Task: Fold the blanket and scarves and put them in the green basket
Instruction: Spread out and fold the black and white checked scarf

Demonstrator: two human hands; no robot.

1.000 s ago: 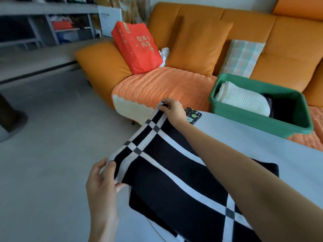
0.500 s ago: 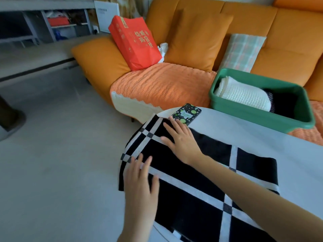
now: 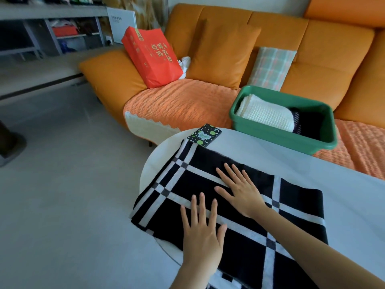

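A black scarf with white checked stripes (image 3: 295,207) lies folded flat on the white table (image 3: 343,184), its left end hanging a little over the rounded edge. My left hand (image 3: 200,232) presses flat on its near part, fingers straight and spread. My right hand (image 3: 239,188) lies flat on the scarf's middle, fingers spread. The green basket (image 3: 277,132) sits on the sofa beyond the table. It holds a folded cream knit blanket (image 3: 264,115) on the left and a dark folded cloth (image 3: 306,124) on the right.
A black phone with green dots (image 3: 205,134) lies on the table at the scarf's far corner. The orange sofa (image 3: 323,51) carries a red bag (image 3: 153,57), an orange cushion (image 3: 220,53) and a checked pillow (image 3: 270,67). Grey floor (image 3: 62,184) spreads to the left, with shelves behind.
One second ago both hands pinched the scarf's left corners in the air. The scarf now lies on the table, and both hands have let go and slid flat across it towards me.
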